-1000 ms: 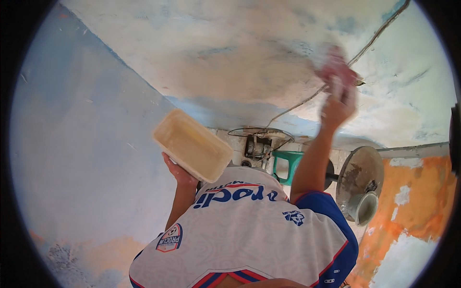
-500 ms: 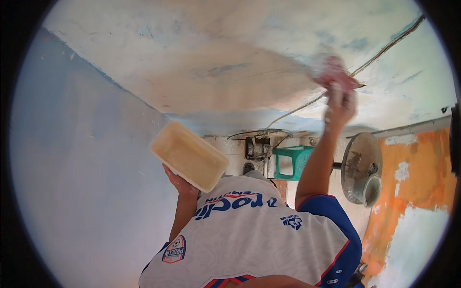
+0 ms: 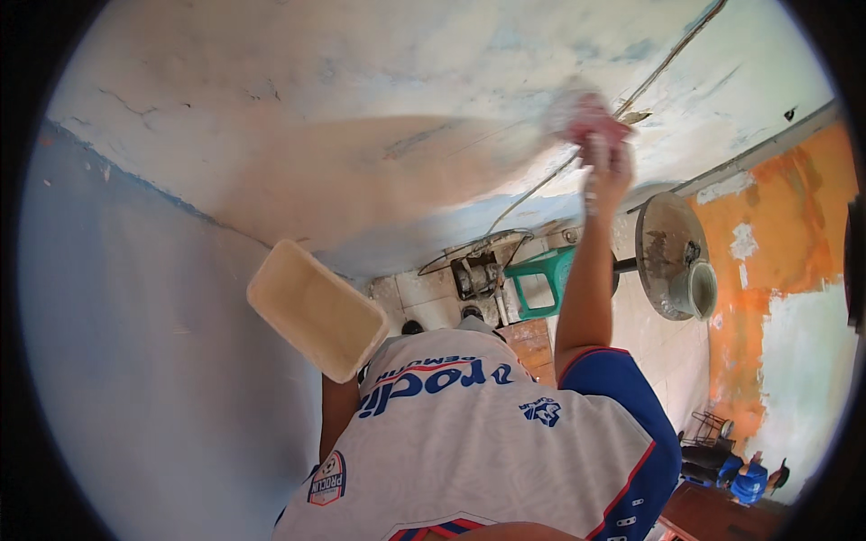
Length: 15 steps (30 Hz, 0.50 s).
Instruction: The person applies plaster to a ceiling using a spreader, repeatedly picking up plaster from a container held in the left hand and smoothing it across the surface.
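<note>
My right hand [image 3: 606,171] is raised high and shut on a pinkish cloth or sponge [image 3: 586,113], blurred, pressed against the whitish-blue plastered surface [image 3: 361,81]. A broad beige wet smear [image 3: 379,171] stretches left from it. My left hand [image 3: 341,395] holds up a cream rectangular tray [image 3: 316,307]; the tray hides most of the hand, and only the wrist and forearm show below it. My white and blue shirt [image 3: 478,442] fills the lower middle.
A thin cable [image 3: 672,59] runs along the surface past the cloth. Below are a green plastic stool [image 3: 541,279], a standing fan [image 3: 675,257], a loose fan guard [image 3: 478,251] and an orange patchy wall [image 3: 776,225]. A plain blue wall [image 3: 153,361] is at the left.
My right hand has swept the cloth left along the surface and the beige smear has grown wider. The tray has stayed raised in my left hand, drifting slightly lower in view.
</note>
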### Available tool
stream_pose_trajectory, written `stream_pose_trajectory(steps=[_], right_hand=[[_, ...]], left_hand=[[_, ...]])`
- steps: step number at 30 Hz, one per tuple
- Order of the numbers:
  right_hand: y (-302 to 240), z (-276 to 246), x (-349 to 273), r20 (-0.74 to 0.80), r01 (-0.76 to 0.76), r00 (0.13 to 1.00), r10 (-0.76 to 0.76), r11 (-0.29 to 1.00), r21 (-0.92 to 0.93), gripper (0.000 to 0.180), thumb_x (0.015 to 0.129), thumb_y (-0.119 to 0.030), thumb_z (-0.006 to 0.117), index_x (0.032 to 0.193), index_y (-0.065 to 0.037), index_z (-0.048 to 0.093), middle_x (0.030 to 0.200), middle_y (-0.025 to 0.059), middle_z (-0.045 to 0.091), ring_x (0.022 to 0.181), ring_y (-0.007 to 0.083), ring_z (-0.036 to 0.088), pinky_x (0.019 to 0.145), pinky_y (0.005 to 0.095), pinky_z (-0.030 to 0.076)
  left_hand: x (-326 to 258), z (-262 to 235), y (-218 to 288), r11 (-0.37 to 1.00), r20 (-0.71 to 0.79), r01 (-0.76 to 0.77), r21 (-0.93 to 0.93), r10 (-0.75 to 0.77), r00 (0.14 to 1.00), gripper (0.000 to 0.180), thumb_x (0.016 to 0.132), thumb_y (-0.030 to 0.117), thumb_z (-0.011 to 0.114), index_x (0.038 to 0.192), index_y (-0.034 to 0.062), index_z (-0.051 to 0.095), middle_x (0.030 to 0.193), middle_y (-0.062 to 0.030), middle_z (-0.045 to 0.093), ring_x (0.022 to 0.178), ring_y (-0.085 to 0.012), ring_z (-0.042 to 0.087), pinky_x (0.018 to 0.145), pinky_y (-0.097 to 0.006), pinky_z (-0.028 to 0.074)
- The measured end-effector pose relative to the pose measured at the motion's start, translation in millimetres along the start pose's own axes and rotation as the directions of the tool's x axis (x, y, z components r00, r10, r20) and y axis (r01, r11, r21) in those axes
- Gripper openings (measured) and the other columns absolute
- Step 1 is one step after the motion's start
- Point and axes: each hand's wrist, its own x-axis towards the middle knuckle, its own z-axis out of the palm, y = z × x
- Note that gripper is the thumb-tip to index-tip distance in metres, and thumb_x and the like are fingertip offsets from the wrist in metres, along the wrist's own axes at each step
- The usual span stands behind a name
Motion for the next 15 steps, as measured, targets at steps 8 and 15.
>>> stream_pose_trajectory(steps=[8, 15], right_hand=[[-19, 50, -78, 0.49, -0.287, 0.847, 0.205, 0.953, 0.098, 0.02, 0.097, -0.016, 0.066, 0.111, -0.002, 0.072, 0.107, 0.0078, 0.07, 0.085, 0.0111, 0.066, 0.066, 0.0247, 0.054], [-19, 4, 6, -0.018, 0.034, 0.999, -0.032, 0.995, 0.097, 0.016, 0.1, -0.017, 0.063, 0.109, -0.003, 0.066, 0.089, 0.0034, 0.066, 0.073, 0.0102, 0.058, 0.065, 0.0257, 0.047]], left_hand=[[9, -16, 17, 0.996, -0.075, -0.048, 0.078, 0.054, 0.996, 0.068, 0.098, 0.054, 0.053, 0.15, 0.0112, 0.042, 0.146, -0.0146, 0.051, 0.127, -0.0332, 0.056, 0.109, -0.055, 0.044], [5, -15, 27, 0.989, -0.117, -0.065, 0.13, 0.081, 0.99, 0.067, 0.099, 0.054, 0.053, 0.149, 0.0112, 0.043, 0.145, -0.0144, 0.051, 0.126, -0.033, 0.056, 0.108, -0.055, 0.044]])
